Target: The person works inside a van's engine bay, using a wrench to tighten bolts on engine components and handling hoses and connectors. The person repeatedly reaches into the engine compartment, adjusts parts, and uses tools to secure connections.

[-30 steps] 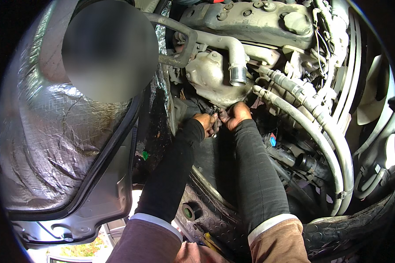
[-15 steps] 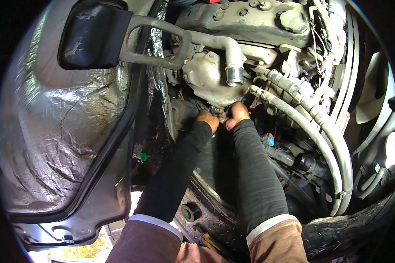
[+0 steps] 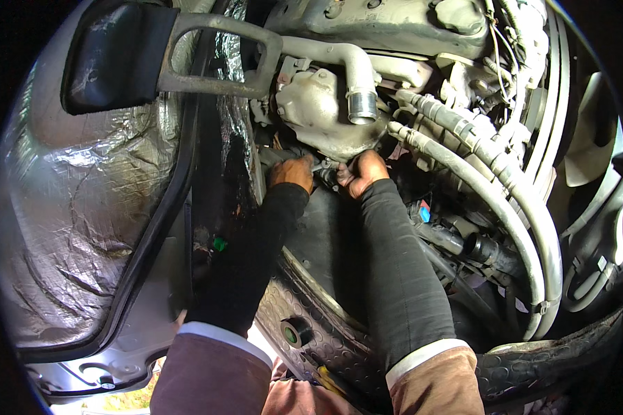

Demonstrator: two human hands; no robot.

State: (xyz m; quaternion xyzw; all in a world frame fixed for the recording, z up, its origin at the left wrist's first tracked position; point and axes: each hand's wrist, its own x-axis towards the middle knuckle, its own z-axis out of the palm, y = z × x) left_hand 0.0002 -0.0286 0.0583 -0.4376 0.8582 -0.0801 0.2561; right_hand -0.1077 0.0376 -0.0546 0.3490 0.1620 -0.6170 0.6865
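Observation:
Both my hands reach down into an engine bay, below a pale metal housing [image 3: 311, 104]. My left hand [image 3: 293, 173] is closed, its knuckles upward; what it grips is hidden beneath the fingers. A little to the right, my right hand [image 3: 365, 174] has its thumb and fingers drawn together against a small grey metal part [image 3: 327, 169] lying between the hands. I cannot make out that part's exact kind. Above my right hand, an open metal pipe end [image 3: 362, 107] points downward.
Two thick grey hoses [image 3: 491, 173] curve down on the right. An engine cover [image 3: 387, 28] with a round cap lies at the far side. A metal loop bracket [image 3: 221, 55] juts in from the left, beside foil-faced insulation [image 3: 76, 228]. A textured black step [image 3: 284, 297] is near me.
My left hand has moved left, away from my right hand, leaving a wider gap where the small metal part shows. The view has shifted slightly.

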